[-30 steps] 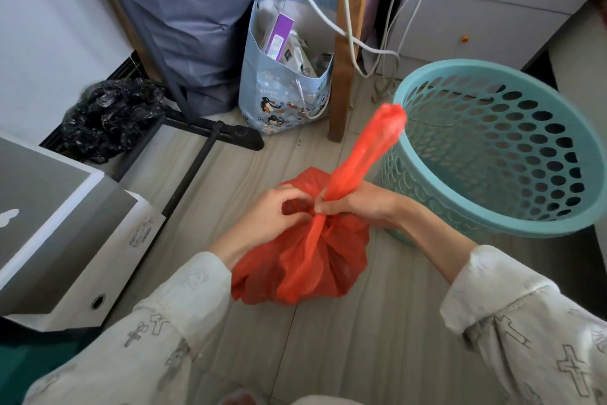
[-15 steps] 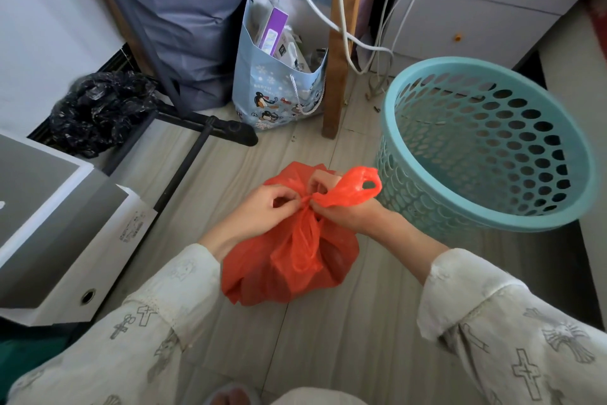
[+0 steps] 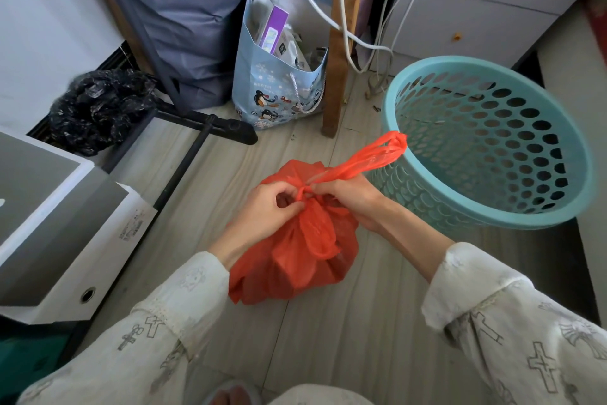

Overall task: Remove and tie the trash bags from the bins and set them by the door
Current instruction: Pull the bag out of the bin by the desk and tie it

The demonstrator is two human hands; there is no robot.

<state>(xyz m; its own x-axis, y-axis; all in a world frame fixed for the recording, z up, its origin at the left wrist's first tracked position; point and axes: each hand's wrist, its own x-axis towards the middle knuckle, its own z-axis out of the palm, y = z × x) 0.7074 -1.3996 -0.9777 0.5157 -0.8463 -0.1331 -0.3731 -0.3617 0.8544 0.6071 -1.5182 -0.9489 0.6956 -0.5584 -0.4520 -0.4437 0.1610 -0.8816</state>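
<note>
Both hands meet at the neck of the orange trash bag (image 3: 295,253), fingers curled tight in a pinching grip. Left hand (image 3: 266,211) has thumb and forefinger closed on the gathered plastic just below the knot, the other fingers folded in behind. Right hand (image 3: 348,196) pinches the knot from the other side and holds the base of the bag's looped handle (image 3: 371,158). Neither grip is open at all; each is closed on the bag's plastic.

From the knot, that handle stretches as a twisted strap up and to the right, its long axis running diagonally away from the person, its looped end reaching in front of the wall of the teal laundry-style bin (image 3: 492,217). A second flap of orange plastic hangs down from the knot over the front of the bag.

The bag's bulging body sits on the pale wooden floor (image 3: 328,339), between the two forearms in their white cross-patterned sleeves (image 3: 157,339).

The perforated teal bin leans just right of the bag. Farther back stand a wooden post (image 3: 341,60) with white cables, a blue penguin gift bag (image 3: 279,99) and a crumpled black plastic bag (image 3: 98,109) at left.
</note>
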